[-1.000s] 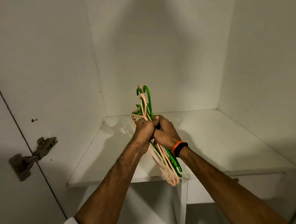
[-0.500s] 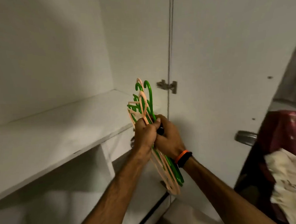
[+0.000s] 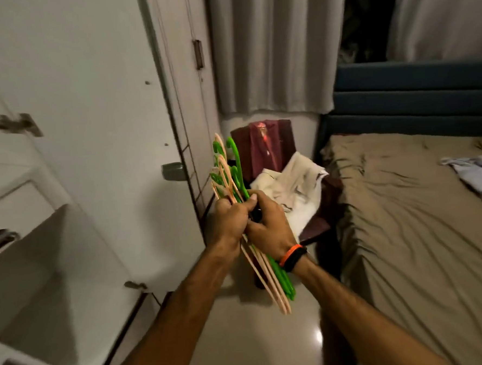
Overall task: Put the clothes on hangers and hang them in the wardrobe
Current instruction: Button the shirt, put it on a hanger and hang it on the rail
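Hangers bunched upright, left hand and right hand both gripping them, forearms extended forward.

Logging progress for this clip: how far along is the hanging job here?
Early stage. Done: nothing on a hanger yet. In hand: the left hand and right hand both grip a bundle of green and peach hangers. Left: the cream garment on the chair and the clothes on the bed need hangers, then the wardrobe.
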